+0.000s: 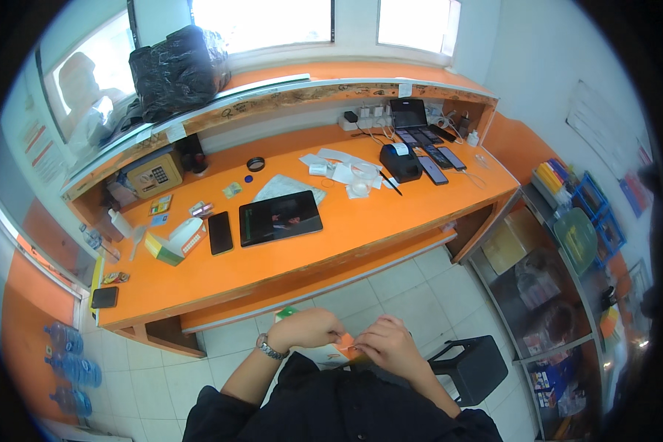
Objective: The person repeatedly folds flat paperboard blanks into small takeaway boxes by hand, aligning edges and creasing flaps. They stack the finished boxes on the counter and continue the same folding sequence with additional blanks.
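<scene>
Close to my body, below the orange desk's front edge, both hands meet at a small orange-and-white piece (344, 345) that looks like a packet or carton flap. My left hand (309, 328), with a metal watch (271, 348) at the wrist, is closed with its fingertips at the left side of it. My right hand (387, 342) pinches its right edge. Under my left hand a green-and-white thing (284, 314) partly shows; I cannot tell whether it is one piece with the orange part. My hands hide much of both.
The orange desk (272, 272) bears a tablet (281, 218), a black phone (220, 233), an open green-and-white carton (166, 249), a small black printer (401, 162) and several phones. A black stool (469, 368) stands right of me, by a glass cabinet (549, 324). Water bottles (70, 368) are at far left.
</scene>
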Demonstrator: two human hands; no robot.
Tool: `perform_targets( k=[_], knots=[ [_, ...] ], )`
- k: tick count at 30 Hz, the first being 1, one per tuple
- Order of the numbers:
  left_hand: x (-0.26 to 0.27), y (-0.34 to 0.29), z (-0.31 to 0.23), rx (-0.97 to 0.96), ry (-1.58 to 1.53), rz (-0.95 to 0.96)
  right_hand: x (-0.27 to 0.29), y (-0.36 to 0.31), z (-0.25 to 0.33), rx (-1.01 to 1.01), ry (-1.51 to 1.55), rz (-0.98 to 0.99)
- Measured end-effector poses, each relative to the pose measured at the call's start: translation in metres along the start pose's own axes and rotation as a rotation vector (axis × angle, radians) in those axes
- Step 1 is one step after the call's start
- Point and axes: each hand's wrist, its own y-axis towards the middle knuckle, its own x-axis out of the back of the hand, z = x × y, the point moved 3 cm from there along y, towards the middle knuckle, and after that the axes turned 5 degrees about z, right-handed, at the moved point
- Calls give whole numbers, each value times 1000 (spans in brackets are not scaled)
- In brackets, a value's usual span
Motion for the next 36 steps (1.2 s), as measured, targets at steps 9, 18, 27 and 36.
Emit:
perform_targets(
  k=[9, 18, 27, 36],
  knots=[
    [-4, 14, -15, -200, 171, -18, 1, -8, 11, 153, -182, -106],
    [-9, 3, -8, -154, 228, 9, -10, -3, 10, 124, -174, -64],
    [-24, -21, 11, 5, -44, -41, -40, 1, 6, 119, -122, -16],
    [-58, -8, -6, 60, 148, -776, -42, 6, -2, -399, 340, -643]
  ],
)
